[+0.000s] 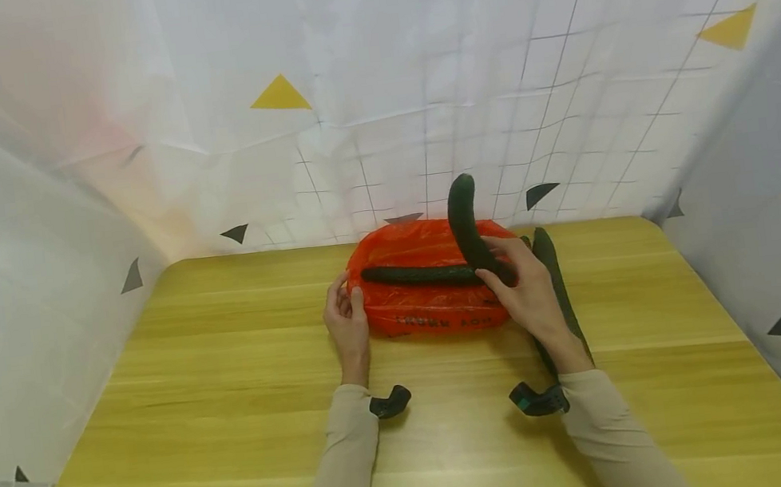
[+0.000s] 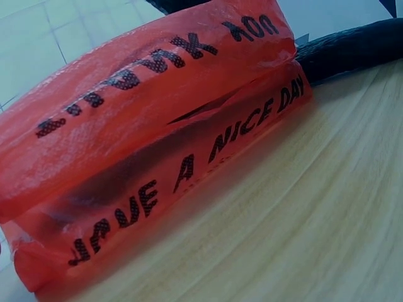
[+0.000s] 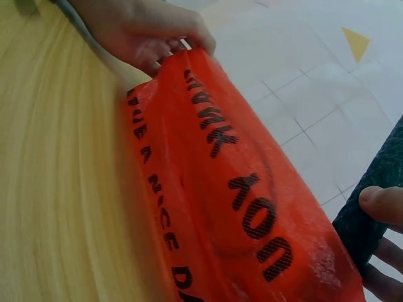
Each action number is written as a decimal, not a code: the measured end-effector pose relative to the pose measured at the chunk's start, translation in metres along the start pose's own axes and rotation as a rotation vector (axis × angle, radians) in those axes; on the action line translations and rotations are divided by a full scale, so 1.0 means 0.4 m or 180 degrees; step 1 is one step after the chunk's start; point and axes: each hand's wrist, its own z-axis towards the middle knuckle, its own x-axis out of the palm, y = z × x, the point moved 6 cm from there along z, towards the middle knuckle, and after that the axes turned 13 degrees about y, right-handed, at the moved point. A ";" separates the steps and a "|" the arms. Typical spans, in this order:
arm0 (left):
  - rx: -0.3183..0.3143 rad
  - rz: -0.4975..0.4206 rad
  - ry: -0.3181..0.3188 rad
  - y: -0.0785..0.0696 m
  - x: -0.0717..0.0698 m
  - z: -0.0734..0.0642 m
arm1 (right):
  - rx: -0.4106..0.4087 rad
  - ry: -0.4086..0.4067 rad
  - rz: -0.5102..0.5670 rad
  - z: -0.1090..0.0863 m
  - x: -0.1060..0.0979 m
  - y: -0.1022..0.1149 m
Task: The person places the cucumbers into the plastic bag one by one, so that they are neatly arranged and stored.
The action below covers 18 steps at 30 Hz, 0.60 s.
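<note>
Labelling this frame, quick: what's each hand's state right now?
Left hand: closed, gripping the edge of a red plastic bag.
Right hand: closed, holding a curved dark-green cucumber.

Bag [image 2: 145, 123] in both wrist close-ups

Black capital lettering on the red plastic bag [image 2: 157, 148], in two lines. The upper line [image 2: 182, 53] reads "THANK YOU", the lower line [image 2: 230, 135] "HAVE A NICE DAY". In the left wrist view both lines slope upward to the right, and creases distort the first letters of "THANK" and "HAVE". In the right wrist view the lines run steeply downward; "YOU" is plainly legible, while "DAY" is cut off by the lower edge of the view. In the head view the lettering is small and blurred.
</note>
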 end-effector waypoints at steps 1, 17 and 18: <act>0.0012 0.0001 -0.0008 0.000 0.000 0.000 | -0.0002 0.0023 -0.0048 0.000 0.003 0.002; 0.0087 -0.0004 -0.0088 -0.002 -0.001 -0.003 | -0.0067 0.0378 -0.0296 0.005 0.049 0.010; 0.0079 -0.0004 -0.0083 -0.002 -0.001 -0.003 | -0.0054 0.0411 -0.0325 0.005 0.053 0.010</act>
